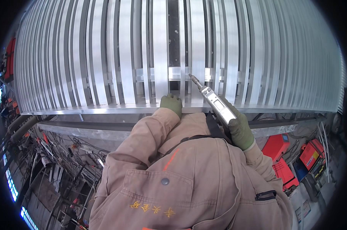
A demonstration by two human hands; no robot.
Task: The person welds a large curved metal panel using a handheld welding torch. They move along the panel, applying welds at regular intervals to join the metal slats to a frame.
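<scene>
My left hand (171,105), in a green glove, rests at the near edge of a large panel of silver metal slats (161,50). Its fingers curl over the front rail (116,110), beside the lower end of one slat. In my right hand (240,130), also gloved in green, is a silver welding torch (218,104) with a small display on its body. The torch's narrow nozzle points up and left, and its tip lies over the slats near a short crosspiece (177,72). Whether the tip touches metal I cannot tell.
Below the panel runs a long metal beam (85,130). Cables, rods and scrap (62,161) clutter the floor at left. Red machines (277,147) stand at right, beside another red case (311,155) and thin pale rods (324,149).
</scene>
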